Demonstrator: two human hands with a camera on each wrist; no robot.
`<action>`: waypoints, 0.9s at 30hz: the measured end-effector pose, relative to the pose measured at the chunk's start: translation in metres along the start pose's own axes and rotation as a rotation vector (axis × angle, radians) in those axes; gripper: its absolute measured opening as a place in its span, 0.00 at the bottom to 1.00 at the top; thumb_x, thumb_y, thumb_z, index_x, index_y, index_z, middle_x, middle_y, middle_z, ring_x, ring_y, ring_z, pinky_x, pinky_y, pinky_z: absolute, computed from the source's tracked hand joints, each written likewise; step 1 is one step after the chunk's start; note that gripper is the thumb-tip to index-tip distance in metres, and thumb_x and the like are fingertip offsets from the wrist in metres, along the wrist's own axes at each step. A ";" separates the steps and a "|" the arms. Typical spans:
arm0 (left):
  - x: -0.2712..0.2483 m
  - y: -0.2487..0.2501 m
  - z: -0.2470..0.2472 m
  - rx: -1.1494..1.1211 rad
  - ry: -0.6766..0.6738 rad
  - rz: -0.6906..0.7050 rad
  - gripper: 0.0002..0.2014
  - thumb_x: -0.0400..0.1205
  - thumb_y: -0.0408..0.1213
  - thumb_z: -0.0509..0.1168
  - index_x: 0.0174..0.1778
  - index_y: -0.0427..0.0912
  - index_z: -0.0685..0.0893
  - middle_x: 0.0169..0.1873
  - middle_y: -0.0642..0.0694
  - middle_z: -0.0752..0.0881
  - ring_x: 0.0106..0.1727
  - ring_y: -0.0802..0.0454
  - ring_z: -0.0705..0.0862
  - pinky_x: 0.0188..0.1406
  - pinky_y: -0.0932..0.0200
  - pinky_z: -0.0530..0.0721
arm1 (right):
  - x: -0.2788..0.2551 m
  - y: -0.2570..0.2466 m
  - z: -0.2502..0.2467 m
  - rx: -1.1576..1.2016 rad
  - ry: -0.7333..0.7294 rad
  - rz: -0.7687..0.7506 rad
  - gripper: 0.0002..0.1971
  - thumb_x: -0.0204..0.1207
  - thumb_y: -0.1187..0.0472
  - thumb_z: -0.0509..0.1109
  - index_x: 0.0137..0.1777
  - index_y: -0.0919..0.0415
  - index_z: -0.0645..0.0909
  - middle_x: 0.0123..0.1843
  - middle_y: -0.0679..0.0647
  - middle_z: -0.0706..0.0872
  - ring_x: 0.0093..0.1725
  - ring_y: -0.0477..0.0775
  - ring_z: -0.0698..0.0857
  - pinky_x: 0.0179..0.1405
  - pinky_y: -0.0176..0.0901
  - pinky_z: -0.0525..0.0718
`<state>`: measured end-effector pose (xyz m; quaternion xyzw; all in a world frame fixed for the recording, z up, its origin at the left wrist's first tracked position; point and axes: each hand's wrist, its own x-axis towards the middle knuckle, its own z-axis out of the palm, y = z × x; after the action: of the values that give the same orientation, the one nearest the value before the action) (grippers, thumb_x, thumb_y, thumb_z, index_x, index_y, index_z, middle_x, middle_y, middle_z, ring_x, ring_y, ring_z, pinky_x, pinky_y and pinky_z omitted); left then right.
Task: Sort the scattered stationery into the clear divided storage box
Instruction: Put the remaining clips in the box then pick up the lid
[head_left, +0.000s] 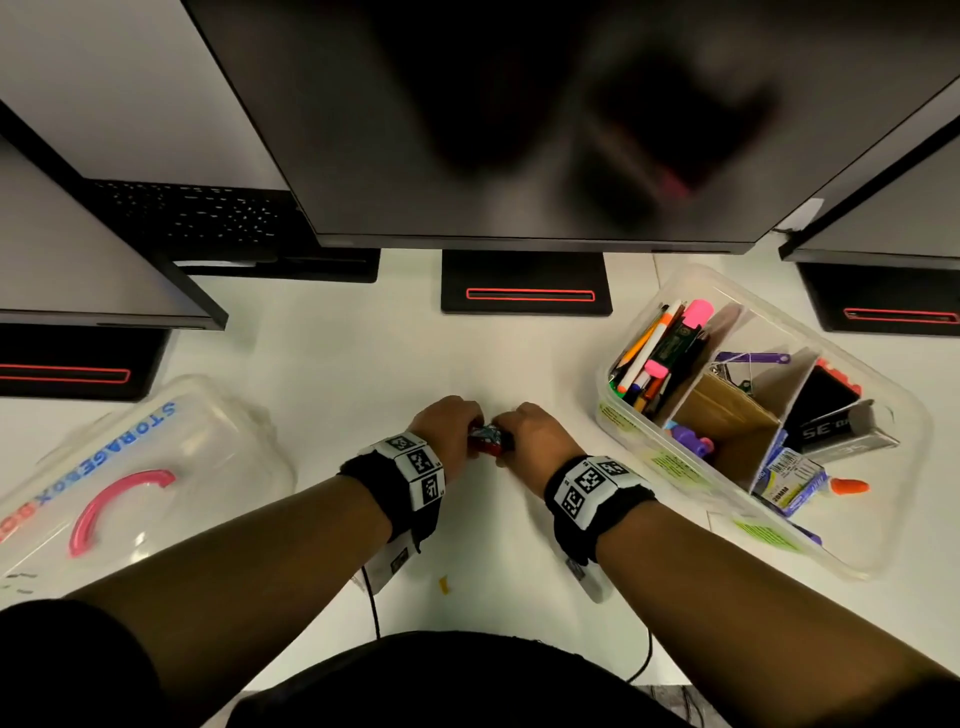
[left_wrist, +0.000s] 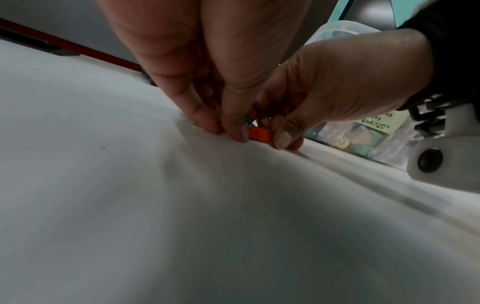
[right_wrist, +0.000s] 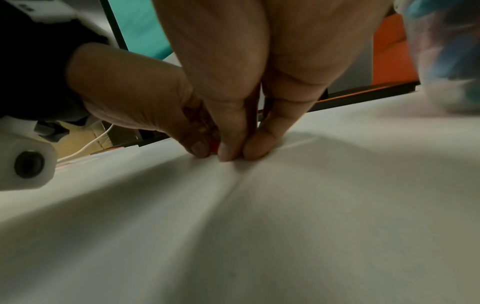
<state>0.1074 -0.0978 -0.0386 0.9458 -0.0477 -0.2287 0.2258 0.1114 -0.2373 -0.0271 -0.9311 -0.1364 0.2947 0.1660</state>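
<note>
A small red item with a blue patch lies on the white desk between my two hands. My left hand pinches its left end and my right hand pinches its right end, all fingertips down at the desk surface. The left wrist view shows the red item between my left hand and my right hand. In the right wrist view only a sliver of the red item shows between the fingers. The clear divided storage box stands at the right, holding pens, highlighters, clips and small boxes.
The box's clear lid with a pink handle lies at the left. Monitors overhang the back of the desk, with their black bases standing on it. A tiny yellow scrap lies near my forearms. A black cable runs off the front edge.
</note>
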 end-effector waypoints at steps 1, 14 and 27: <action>0.000 0.001 0.000 -0.003 -0.006 0.007 0.13 0.77 0.37 0.68 0.56 0.40 0.82 0.54 0.41 0.83 0.54 0.44 0.82 0.51 0.57 0.76 | 0.001 -0.001 0.001 0.013 0.008 0.006 0.16 0.74 0.64 0.71 0.61 0.63 0.81 0.58 0.64 0.80 0.57 0.63 0.81 0.53 0.40 0.73; 0.001 0.005 -0.001 0.014 -0.060 0.050 0.07 0.79 0.36 0.63 0.50 0.39 0.80 0.51 0.40 0.81 0.52 0.42 0.82 0.50 0.53 0.79 | 0.007 -0.007 0.011 0.082 0.109 0.042 0.10 0.74 0.65 0.68 0.54 0.67 0.79 0.57 0.62 0.79 0.53 0.63 0.82 0.52 0.46 0.78; -0.005 0.004 -0.003 -0.024 -0.069 0.043 0.08 0.80 0.35 0.63 0.52 0.38 0.82 0.52 0.40 0.85 0.54 0.43 0.83 0.50 0.56 0.77 | 0.003 -0.013 0.008 0.013 0.041 0.100 0.12 0.79 0.63 0.62 0.59 0.65 0.80 0.60 0.61 0.84 0.61 0.60 0.82 0.57 0.43 0.76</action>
<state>0.1040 -0.0990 -0.0322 0.9333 -0.0731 -0.2569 0.2400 0.1071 -0.2230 -0.0297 -0.9416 -0.0844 0.2842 0.1599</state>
